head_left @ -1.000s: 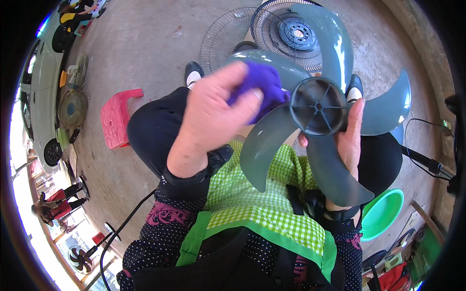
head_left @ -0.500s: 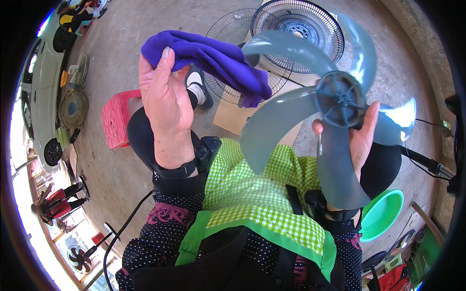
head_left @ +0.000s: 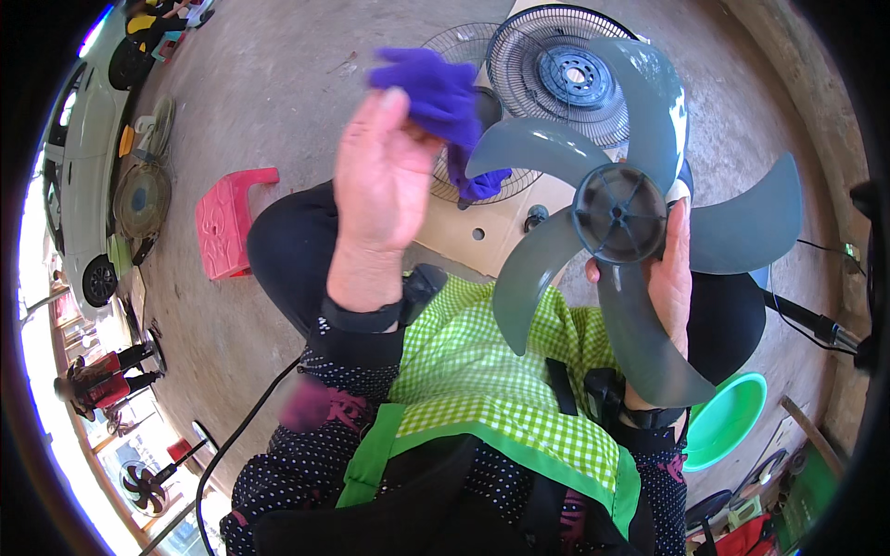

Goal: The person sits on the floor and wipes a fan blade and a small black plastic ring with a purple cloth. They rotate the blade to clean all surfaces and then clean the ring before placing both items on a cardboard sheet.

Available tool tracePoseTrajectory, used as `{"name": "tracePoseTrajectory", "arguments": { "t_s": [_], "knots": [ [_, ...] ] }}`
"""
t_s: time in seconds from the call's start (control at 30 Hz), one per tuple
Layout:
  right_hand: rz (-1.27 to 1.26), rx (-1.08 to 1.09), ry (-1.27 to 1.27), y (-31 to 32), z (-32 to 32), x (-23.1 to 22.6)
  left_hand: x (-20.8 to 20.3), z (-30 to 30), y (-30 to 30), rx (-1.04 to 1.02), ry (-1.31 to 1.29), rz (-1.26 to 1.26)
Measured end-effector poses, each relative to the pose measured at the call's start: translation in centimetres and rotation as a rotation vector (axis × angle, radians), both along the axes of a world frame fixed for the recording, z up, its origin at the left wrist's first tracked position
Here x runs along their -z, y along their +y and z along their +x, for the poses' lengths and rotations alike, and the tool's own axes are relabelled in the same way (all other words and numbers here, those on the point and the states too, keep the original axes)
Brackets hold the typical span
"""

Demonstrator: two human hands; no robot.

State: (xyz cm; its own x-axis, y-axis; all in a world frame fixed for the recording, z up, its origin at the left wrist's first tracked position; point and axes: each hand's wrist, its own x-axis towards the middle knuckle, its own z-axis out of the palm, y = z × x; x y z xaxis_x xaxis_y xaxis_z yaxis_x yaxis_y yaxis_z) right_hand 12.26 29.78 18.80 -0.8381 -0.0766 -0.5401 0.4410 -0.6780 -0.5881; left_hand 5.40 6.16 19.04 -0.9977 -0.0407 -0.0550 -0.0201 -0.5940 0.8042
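In my left hand (head_left: 382, 181) is a purple cloth (head_left: 434, 97), pinched between thumb and fingers, its loose end hanging down on the right. The cloth and fingertips are smeared by motion. My right hand (head_left: 669, 269) grips a translucent grey-green fan blade (head_left: 619, 211) from behind near its round hub, the thumb on one side and fingers on the other. Several curved vanes spread out from that hub, which faces me. One vane tip comes close to the cloth; I cannot tell whether they touch. Part of the right hand is hidden behind the fan blade.
Beyond my hands, a black fan grille (head_left: 519, 74) and a thinner wire grille (head_left: 454, 42) lie on flat cardboard (head_left: 445, 227). A pink stool (head_left: 222, 227) stands left, a green basin (head_left: 728, 426) right. A car (head_left: 88, 185) is parked at far left.
My left hand has moved right with the cloth, closer to the fan blade. The fan blade has turned and shifted slightly left and down, its hub now facing me more squarely.
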Motion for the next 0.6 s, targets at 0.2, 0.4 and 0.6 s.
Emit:
{"name": "tracePoseTrajectory", "arguments": {
  "t_s": [0.2,0.4,0.6],
  "knots": [
    [0.077,-0.11,0.029,0.1,-0.1,0.1,1.1,1.2,3.2,0.463,0.052,-0.246],
    [0.131,-0.161,-0.087,-0.7,-0.1,0.6,2.8,1.2,5.2,0.544,0.059,-0.579],
    [-0.018,-0.149,-0.037,-0.2,0.1,1.3,4.2,0.8,5.9,0.468,-0.112,-0.669]
  ]
}}
